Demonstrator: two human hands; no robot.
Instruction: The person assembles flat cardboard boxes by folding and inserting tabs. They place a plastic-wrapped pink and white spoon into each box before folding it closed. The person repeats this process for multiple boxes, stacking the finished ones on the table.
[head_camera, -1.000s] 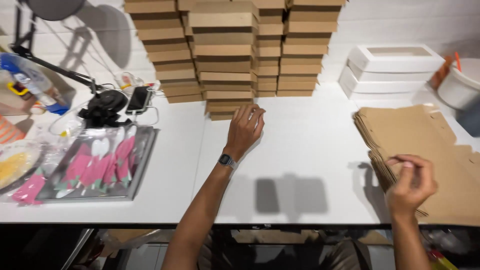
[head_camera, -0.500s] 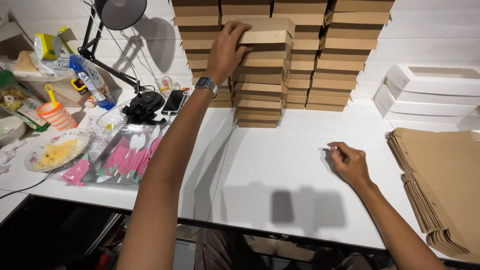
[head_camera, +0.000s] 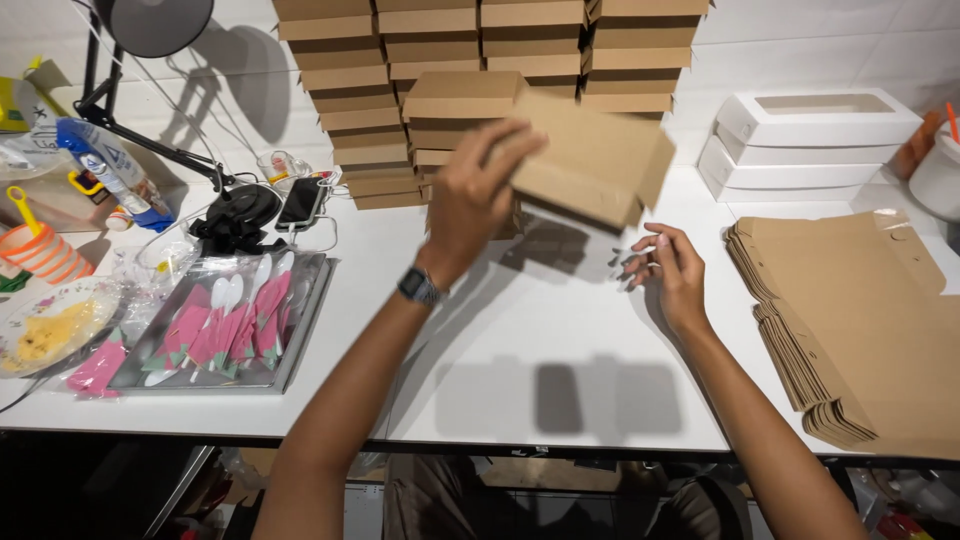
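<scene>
Above the white tabletop (head_camera: 560, 380), our left hand (head_camera: 475, 205) grips 1 brown cardboard box (head_camera: 590, 160), held tilted in the air before the stacked boxes (head_camera: 440, 60); our right hand (head_camera: 672, 270) hovers just below it, fingers loosely spread and holding nothing, with flat cardboard blanks (head_camera: 860, 320) lying to its right.

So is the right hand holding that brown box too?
No, only the left hand grips the brown box; the right hand hovers open below it, over the white table.
</scene>
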